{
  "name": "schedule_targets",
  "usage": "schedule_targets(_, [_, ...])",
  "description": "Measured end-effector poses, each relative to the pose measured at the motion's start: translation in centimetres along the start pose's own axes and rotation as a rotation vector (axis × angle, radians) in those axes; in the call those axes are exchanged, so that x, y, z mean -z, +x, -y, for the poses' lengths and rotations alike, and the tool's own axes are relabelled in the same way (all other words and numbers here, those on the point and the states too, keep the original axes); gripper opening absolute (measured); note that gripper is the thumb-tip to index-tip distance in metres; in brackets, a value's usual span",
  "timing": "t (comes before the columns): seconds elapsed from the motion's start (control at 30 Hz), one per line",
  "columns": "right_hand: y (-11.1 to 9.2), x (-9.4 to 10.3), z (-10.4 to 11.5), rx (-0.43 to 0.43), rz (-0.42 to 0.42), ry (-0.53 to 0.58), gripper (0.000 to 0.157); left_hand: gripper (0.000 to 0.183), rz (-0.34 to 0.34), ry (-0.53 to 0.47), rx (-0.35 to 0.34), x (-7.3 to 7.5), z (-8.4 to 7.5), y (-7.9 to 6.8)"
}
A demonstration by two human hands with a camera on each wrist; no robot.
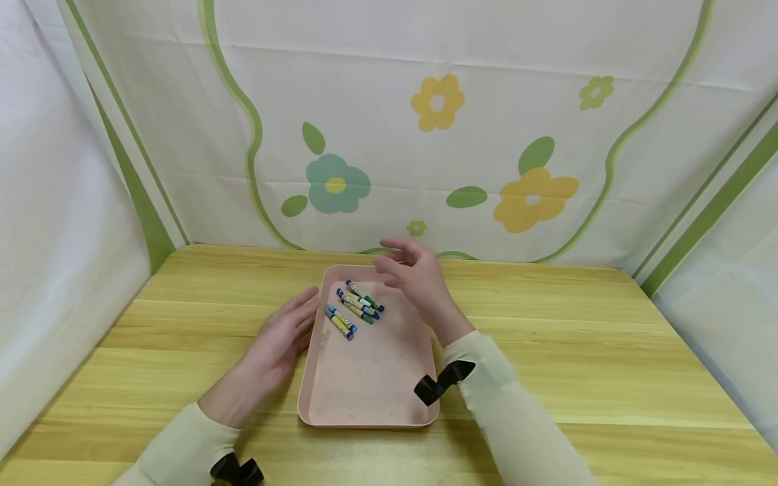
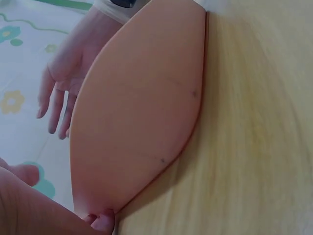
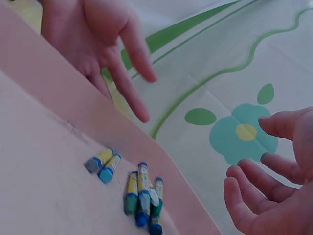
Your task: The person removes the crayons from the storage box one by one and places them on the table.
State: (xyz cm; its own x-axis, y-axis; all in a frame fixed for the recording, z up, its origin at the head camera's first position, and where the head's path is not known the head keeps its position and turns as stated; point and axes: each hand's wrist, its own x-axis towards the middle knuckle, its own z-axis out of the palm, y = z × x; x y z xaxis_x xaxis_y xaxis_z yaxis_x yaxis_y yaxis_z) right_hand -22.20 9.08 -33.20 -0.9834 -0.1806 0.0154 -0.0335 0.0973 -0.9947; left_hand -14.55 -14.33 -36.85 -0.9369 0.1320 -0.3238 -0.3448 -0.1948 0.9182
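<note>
A pink tray lies lengthwise on the table, with several crayons in its far left part. One cluster of crayons lies crossed and overlapping; a pair rests side by side just nearer. My left hand is at the tray's left side, fingers extended. In the left wrist view its fingertips touch the lower edge of the tray's outer wall. Over the far right corner of the tray, my right hand hovers with loosely bent fingers. Nothing is between those fingers in the right wrist view.
The wooden table extends to both sides of the tray. A white cloth backdrop with printed flowers hangs along the far edge, and white cloth walls stand left and right. Black straps sit on both cream sleeves.
</note>
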Motion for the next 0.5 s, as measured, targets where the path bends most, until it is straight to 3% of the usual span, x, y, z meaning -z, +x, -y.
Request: schedule_targets(0.5, [1.3, -2.7, -1.4, 0.021, -0.107, 0.114, 0.03, 0.067, 0.0, 0.089, -0.019, 0.7, 1.2, 0.7])
